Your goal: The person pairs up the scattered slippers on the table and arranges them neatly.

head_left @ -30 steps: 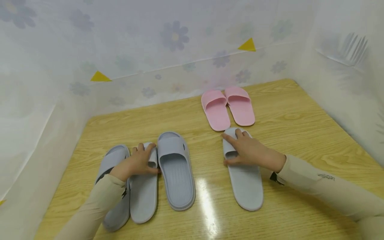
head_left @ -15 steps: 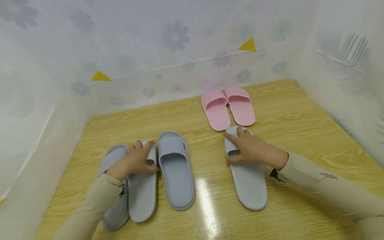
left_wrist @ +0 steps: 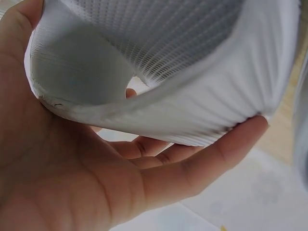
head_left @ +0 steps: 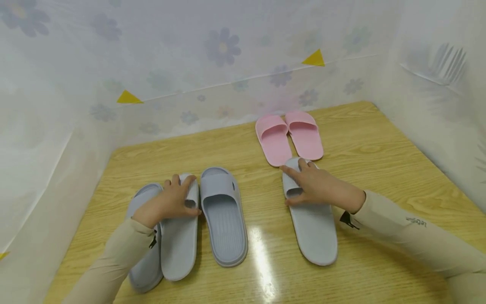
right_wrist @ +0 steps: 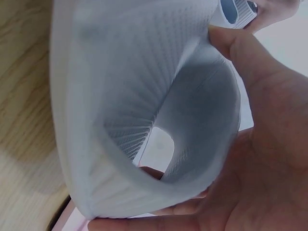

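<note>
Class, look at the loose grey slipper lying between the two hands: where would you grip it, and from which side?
Probably the strap of the middle grey slipper, from above: it arches clear of the sole, open side up, leaving room for fingers beneath.

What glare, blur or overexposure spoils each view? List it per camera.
Head view: a bright glare streak on the table. Left wrist view: the grey slipper fills the frame, its strap washed out. Right wrist view: the other slipper is soft, the background blown white.

The left hand (head_left: pixel 172 202) is sliding its pale grey slipper (head_left: pixel 180 236) slightly forward, and the right hand (head_left: pixel 317 188) is nudging its slipper (head_left: pixel 311 221) toward the pink pair (head_left: pixel 289 136).
</note>
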